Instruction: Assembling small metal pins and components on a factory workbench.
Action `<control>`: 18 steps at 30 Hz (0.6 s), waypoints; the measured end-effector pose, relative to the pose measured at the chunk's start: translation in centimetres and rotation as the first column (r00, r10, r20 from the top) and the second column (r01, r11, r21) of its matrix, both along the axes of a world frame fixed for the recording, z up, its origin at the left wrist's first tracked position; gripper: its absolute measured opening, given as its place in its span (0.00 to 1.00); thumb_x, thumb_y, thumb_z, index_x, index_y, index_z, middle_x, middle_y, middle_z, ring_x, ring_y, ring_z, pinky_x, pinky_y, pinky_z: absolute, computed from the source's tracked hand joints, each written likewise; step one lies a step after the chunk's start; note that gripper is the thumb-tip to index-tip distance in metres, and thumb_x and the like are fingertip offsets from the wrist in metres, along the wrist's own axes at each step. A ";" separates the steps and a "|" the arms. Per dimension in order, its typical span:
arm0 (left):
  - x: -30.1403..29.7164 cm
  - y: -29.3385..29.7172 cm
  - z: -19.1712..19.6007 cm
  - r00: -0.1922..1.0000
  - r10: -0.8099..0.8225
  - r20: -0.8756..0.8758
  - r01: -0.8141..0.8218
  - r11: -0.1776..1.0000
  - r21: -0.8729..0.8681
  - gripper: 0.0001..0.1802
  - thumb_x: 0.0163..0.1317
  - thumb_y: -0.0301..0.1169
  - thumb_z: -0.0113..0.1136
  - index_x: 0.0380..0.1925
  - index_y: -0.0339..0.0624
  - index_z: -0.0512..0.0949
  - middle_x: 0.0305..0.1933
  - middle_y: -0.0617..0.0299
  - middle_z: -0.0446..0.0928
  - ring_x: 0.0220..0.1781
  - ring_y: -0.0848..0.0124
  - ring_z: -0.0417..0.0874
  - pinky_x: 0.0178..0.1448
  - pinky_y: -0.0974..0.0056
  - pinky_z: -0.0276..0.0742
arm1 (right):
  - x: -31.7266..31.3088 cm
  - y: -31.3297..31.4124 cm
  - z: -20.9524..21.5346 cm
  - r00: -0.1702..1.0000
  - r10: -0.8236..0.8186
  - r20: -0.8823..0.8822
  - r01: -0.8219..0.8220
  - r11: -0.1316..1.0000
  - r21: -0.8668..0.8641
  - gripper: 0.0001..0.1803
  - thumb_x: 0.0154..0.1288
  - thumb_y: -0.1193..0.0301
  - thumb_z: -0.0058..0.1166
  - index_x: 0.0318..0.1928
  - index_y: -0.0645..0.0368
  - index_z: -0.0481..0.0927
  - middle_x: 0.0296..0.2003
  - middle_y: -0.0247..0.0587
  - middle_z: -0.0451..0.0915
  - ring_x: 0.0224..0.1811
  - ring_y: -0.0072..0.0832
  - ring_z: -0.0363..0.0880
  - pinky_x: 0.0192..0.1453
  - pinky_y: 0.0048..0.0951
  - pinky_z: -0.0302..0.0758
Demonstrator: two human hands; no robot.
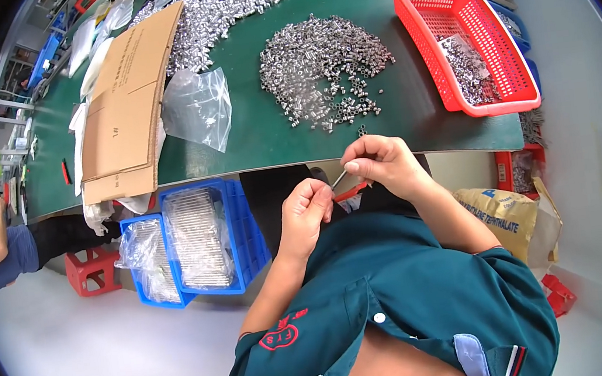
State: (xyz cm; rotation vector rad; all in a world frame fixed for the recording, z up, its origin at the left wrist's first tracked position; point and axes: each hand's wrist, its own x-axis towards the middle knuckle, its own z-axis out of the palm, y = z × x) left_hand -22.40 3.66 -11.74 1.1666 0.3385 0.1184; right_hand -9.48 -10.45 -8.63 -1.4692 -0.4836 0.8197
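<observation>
We are holding a slim grey metal rod point(340, 180) near the green table point(249, 127); our left hand point(304, 216) is bunching its thumb and fingers at one end, our right hand point(388, 168) is pinching the other; judging by its looks, we are handling something light, stiff and smooth, hardly fragile but apt to slip, so fingertips near both ends seem best; a red object point(351, 194) is showing between the hands, though we cannot tell whether they are gripping it; beyond, small metal sleeves point(308, 57) are lying heaped, and a red plastic basket point(503, 108) is standing rightward.
</observation>
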 end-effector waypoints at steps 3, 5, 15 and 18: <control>-0.2 0.0 0.0 1.000 0.007 0.002 -0.007 1.000 0.004 0.10 0.67 0.32 0.52 0.29 0.38 0.71 0.20 0.68 0.67 0.21 0.79 0.66 0.28 0.74 0.63 | -0.1 0.0 0.2 0.998 0.030 -0.061 -0.031 0.999 -0.012 0.05 0.61 0.76 0.57 0.37 0.64 0.79 0.27 0.28 0.77 0.26 0.13 0.72 0.30 0.15 0.71; -0.4 0.0 -0.1 1.000 0.012 0.007 -0.012 1.000 0.000 0.10 0.67 0.32 0.52 0.29 0.38 0.71 0.20 0.68 0.67 0.21 0.79 0.66 0.28 0.74 0.63 | -0.4 -0.2 0.4 0.998 0.044 -0.033 -0.044 0.999 0.015 0.05 0.61 0.76 0.56 0.37 0.64 0.78 0.27 0.29 0.78 0.27 0.13 0.73 0.31 0.16 0.72; -0.5 -0.5 -0.3 0.999 0.037 0.022 -0.041 0.970 0.240 0.10 0.67 0.32 0.51 0.28 0.38 0.72 0.18 0.70 0.67 0.20 0.83 0.64 0.25 0.75 0.60 | -1.6 -0.3 1.3 0.897 0.006 0.442 0.044 0.994 -0.103 0.06 0.56 0.79 0.58 0.34 0.64 0.76 0.26 0.35 0.75 0.28 0.18 0.73 0.32 0.21 0.72; -0.5 -0.5 -0.3 0.999 0.039 0.035 -0.047 0.962 0.270 0.11 0.67 0.32 0.51 0.28 0.38 0.72 0.18 0.70 0.66 0.20 0.83 0.64 0.25 0.75 0.60 | -1.6 -0.2 1.8 0.895 0.010 0.445 0.033 0.996 -0.087 0.06 0.55 0.79 0.59 0.32 0.63 0.75 0.26 0.37 0.74 0.27 0.21 0.74 0.31 0.23 0.71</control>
